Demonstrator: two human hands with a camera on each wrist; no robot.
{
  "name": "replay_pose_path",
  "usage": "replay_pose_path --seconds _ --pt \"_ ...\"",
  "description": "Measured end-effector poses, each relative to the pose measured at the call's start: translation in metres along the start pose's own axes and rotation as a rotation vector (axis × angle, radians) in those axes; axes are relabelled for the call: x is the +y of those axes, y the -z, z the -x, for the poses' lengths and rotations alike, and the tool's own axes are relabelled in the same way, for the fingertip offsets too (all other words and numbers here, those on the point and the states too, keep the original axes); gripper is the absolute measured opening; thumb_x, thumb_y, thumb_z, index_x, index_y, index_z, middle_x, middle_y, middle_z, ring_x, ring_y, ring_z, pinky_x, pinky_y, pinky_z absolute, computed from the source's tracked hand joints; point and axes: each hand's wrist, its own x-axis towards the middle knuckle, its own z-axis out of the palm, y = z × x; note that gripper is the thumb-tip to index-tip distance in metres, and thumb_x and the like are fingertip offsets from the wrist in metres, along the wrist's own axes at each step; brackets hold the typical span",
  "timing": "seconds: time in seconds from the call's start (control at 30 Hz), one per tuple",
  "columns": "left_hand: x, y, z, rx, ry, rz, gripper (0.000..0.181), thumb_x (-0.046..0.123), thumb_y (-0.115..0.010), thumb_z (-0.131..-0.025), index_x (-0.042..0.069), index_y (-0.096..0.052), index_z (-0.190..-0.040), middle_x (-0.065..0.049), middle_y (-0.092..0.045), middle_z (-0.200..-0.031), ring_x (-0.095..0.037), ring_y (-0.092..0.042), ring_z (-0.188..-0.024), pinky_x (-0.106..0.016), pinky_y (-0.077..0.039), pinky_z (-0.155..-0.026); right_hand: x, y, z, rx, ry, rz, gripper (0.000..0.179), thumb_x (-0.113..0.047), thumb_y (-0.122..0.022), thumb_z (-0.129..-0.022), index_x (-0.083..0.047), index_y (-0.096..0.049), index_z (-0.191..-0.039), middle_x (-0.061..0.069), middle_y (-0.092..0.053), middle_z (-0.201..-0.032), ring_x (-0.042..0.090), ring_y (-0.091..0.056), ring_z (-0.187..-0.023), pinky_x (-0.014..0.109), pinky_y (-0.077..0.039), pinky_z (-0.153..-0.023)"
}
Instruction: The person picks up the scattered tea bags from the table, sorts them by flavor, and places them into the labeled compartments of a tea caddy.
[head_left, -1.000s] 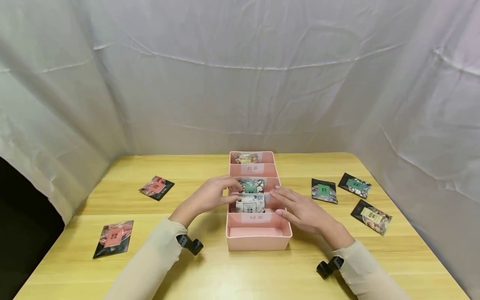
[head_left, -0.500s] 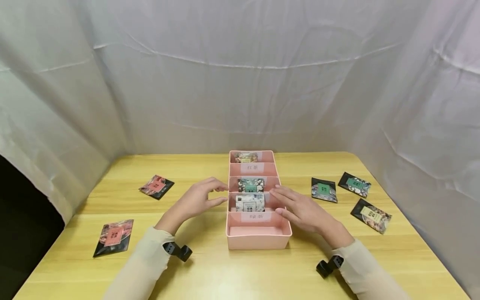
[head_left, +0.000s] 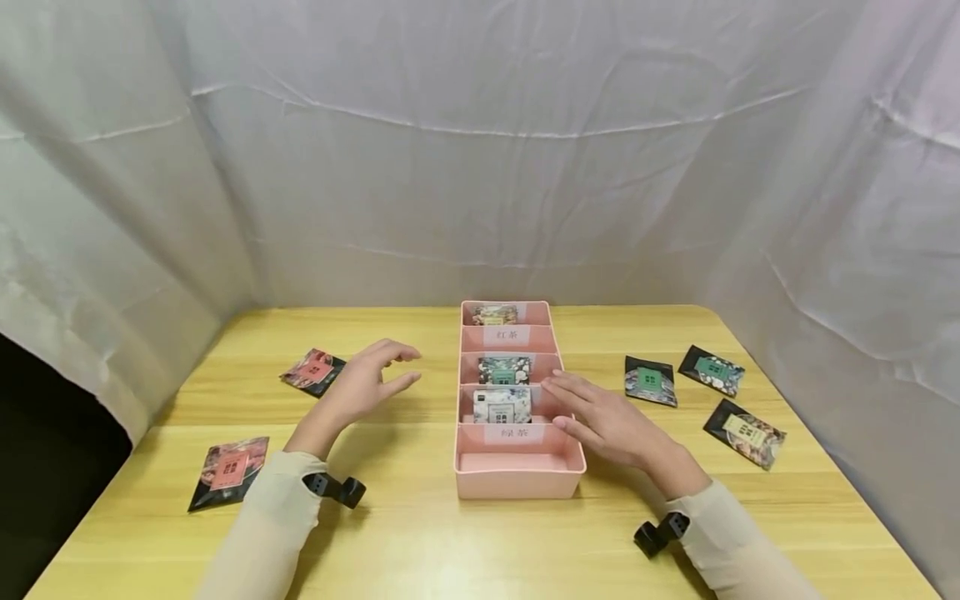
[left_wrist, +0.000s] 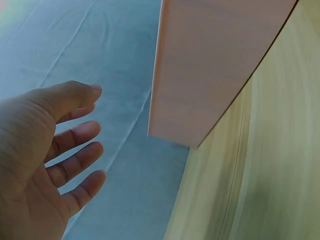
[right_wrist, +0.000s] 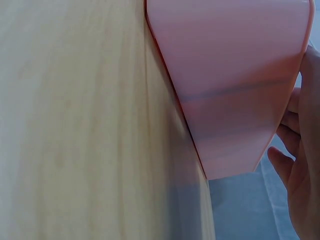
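Note:
A long pink divided box (head_left: 517, 485) stands on the table, with paper labels in Chinese characters. Inside it, a white tea sachet (head_left: 501, 407) sits in front of a green-labelled sachet (head_left: 504, 372), and a yellow-labelled sachet (head_left: 495, 315) is in the rearmost compartment. My left hand (head_left: 363, 382) hovers left of the box, thumb and fingers apart, holding nothing; the left wrist view shows the same hand (left_wrist: 37, 165) apart from the box's pink side. Extended fingers of my right hand (head_left: 611, 421) rest on the box's right rim.
On the table's left lie two red-labelled sachets, one farther back (head_left: 309, 367) beside my left hand and one nearer (head_left: 225, 473). To the right are two green-labelled sachets (head_left: 649, 382) and a yellow-labelled sachet (head_left: 746, 433). A pale curtain (head_left: 480, 183) encloses the back and sides.
My left hand has drawn away from the white sachet in the box and moved left, near the far red-labelled sachet. The right hand has stayed at the rim.

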Motion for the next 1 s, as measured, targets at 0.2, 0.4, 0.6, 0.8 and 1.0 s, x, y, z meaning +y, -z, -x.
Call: replay_pose_path --seconds 0.2,0.4,0.6,0.8,1.0 --pt "-0.012 0.006 -0.001 0.017 0.058 -0.013 0.033 0.028 -0.067 -0.094 0.011 -0.064 -0.123 -0.006 -0.061 -0.122 -0.029 -0.056 -0.114 -0.05 -0.049 -0.092 0.001 0.002 0.001 0.002 -0.008 -0.003 0.055 -0.037 -0.048 -0.102 -0.015 -0.037 -0.152 0.011 -0.036 -0.154 0.03 -0.032 -0.141 0.053 -0.035 -0.108" --pt "-0.027 0.007 0.003 0.027 0.139 -0.036 0.035 0.027 -0.067 -0.094 0.009 -0.063 -0.124 -0.009 -0.061 -0.123 -0.032 -0.055 -0.116 -0.052 -0.045 -0.097 -0.001 0.003 0.002 -0.01 -0.014 -0.007 0.056 -0.037 -0.048 -0.102 -0.016 -0.036 -0.153 0.011 -0.036 -0.155 0.03 -0.032 -0.141 0.053 -0.035 -0.109" --pt "-0.044 0.014 0.009 0.032 0.201 -0.025 0.037 0.024 -0.066 -0.096 0.006 -0.061 -0.127 -0.016 -0.058 -0.126 -0.036 -0.053 -0.117 -0.053 -0.044 -0.097 -0.002 0.001 0.002 -0.004 -0.011 -0.011 0.056 -0.037 -0.049 -0.102 -0.016 -0.037 -0.152 0.01 -0.036 -0.154 0.029 -0.032 -0.141 0.052 -0.035 -0.109" --pt "-0.059 0.022 0.017 0.048 0.259 0.004 0.04 0.028 -0.063 -0.097 0.007 -0.058 -0.131 -0.019 -0.054 -0.129 -0.039 -0.051 -0.118 -0.058 -0.041 -0.097 -0.002 0.0 0.002 -0.013 -0.009 -0.007 0.055 -0.038 -0.048 -0.103 -0.015 -0.037 -0.152 0.011 -0.036 -0.155 0.03 -0.033 -0.141 0.052 -0.034 -0.109" --pt "-0.076 0.033 0.025 0.095 0.321 0.087 0.044 0.034 -0.057 -0.1 0.005 -0.054 -0.135 -0.021 -0.05 -0.133 -0.04 -0.055 -0.108 -0.054 -0.047 -0.09 -0.001 0.0 0.0 -0.014 -0.011 -0.007 0.055 -0.038 -0.046 -0.103 -0.016 -0.036 -0.153 0.011 -0.035 -0.155 0.03 -0.032 -0.141 0.053 -0.034 -0.109"
